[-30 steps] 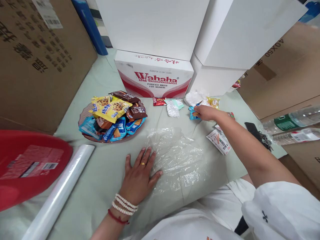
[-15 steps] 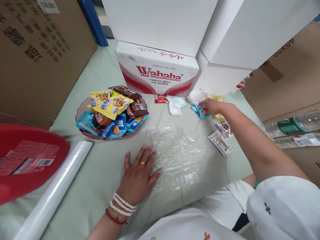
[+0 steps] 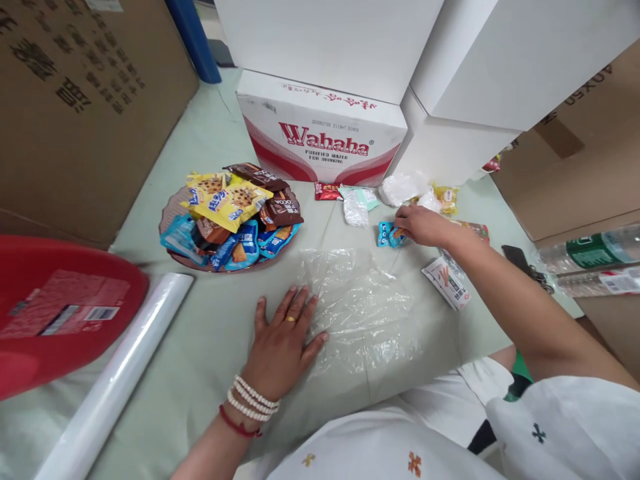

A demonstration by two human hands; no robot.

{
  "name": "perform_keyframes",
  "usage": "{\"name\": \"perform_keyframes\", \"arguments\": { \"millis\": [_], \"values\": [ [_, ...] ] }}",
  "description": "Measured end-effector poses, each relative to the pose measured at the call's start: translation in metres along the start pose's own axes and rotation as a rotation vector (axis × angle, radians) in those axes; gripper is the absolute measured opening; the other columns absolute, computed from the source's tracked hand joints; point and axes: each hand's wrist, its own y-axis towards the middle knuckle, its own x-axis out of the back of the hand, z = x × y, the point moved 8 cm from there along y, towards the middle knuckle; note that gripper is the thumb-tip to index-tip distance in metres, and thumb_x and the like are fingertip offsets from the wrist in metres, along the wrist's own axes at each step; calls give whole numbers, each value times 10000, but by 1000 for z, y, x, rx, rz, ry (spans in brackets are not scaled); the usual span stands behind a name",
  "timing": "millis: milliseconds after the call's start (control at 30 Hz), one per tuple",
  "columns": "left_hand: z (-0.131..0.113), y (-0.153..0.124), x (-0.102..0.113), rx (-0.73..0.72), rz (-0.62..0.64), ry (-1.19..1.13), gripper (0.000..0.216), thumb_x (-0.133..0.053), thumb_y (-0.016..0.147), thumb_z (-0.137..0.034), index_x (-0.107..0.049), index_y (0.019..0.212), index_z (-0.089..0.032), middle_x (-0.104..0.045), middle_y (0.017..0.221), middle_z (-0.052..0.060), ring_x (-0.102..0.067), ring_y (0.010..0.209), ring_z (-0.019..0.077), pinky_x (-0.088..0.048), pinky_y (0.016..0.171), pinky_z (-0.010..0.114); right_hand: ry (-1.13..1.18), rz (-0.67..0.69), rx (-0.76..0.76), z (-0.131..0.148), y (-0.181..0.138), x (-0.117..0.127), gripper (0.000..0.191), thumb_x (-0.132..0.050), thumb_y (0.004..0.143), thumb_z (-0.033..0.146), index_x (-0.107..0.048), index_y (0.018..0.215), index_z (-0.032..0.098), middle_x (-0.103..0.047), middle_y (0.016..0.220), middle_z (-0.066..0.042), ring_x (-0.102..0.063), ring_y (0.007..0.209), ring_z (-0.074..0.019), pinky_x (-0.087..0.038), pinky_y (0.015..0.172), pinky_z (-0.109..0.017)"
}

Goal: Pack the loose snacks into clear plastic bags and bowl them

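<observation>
Small blue snack packet lies flat on the pale green counter, just past the far right edge of the crumpled clear plastic sheet. The right hand is curled over it, thumb and fingertips pinched on its right end. It looks feather-light and soft, with glossy film that may slip. The biscuit inside is probably brittle, so a gentle pinch on the crimped end seam or across the flat faces seems the safest hold, not a squeeze at the middle. The left hand is spread wide and holds nothing, its palm pressed flat on the near left edge of the sheet. That film looks thin, limp and clingy, and likely needs such pinning. A white packet with red print lies just right of the sheet. More small wrappers sit beyond the right hand, near the white and red Wahaha carton. Further left stand a brown plate heaped with yellow, blue and brown snack packs, a roll of clear film and a red plastic lid-like piece.
</observation>
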Motion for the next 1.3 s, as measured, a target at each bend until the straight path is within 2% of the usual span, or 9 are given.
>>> {"name": "perform_keyframes", "arguments": {
  "millis": [133,333,533,700,833,933,1033,1200,1300],
  "values": [
    [1,0,1,11,-8,-21,559,-522,999,-475,-538,1486,-203,-458,1614,166,-440,1485,379,-43,1245,702,99,-166,-57,27,-20,5,343,-442,1040,327,-726,1204,226,-654,1324,-131,-550,1081,-304,-418,903,-410],
    [2,0,0,8,4,-30,568,-532,996,-481,-535,1491,-204,-465,1609,173,-435,1487,387,-55,1237,718,336,-354,-342,22,-42,-10,557,-498,964,297,-485,1508,175,-708,1275,-140,-565,1137,-337,-428,973,-462],
    [2,0,-1,4,2,-34,582,-539,990,-480,-529,1500,-200,-476,1602,178,-442,1482,396,-76,1226,737,433,-242,-216,11,-20,-5,333,-483,971,374,-702,1070,145,-704,1003,-152,-593,959,-302,-455,914,-428],
    [2,0,-1,18,10,-25,575,-514,1003,-486,-522,1505,-205,-471,1606,175,-440,1485,381,-48,1239,716,431,-129,-11,18,21,1,385,-617,899,336,-657,1239,161,-569,1428,-167,-436,1376,-347,-324,1153,-498],
    [1,0,-1,32,32,-30,576,-516,1000,-498,-527,1505,-219,-466,1610,169,-438,1488,373,-59,1249,699,333,-35,-94,18,31,-6,403,-661,878,350,-647,1242,179,-605,1347,-167,-353,1443,-406,-235,1183,-594],
    [1,-2,0,48,33,-36,573,-522,995,-498,-541,1497,-222,-463,1614,166,-433,1491,377,-76,1249,699,324,-76,-136,23,13,-4,382,-641,888,367,-637,1212,163,-598,1245,-182,-570,1156,-346,-415,1036,-491],
    [1,-6,0,82,37,-26,580,-523,991,-500,-541,1500,-222,-453,1622,159,-397,1512,387,-51,1244,715,388,-134,-176,27,-16,-4,354,-562,927,366,-606,1225,179,-595,1216,-153,-611,932,-254,-472,829,-354],
    [-4,-16,2,130,57,10,625,-530,983,-513,-499,1537,-226,-416,1650,135,-259,1578,389,15,1251,703,546,-294,-401,22,-73,15,501,-591,911,422,-554,1344,174,-695,1035,-104,-624,868,-263,-473,763,-340],
    [-8,-20,2,120,72,10,652,-523,985,-509,-453,1568,-226,-398,1656,154,-287,1568,389,26,1240,721,738,-308,-279,57,-84,41,695,-644,897,433,-426,1513,198,-690,1199,-103,-645,950,-256,-494,815,-340]
  ]
}}
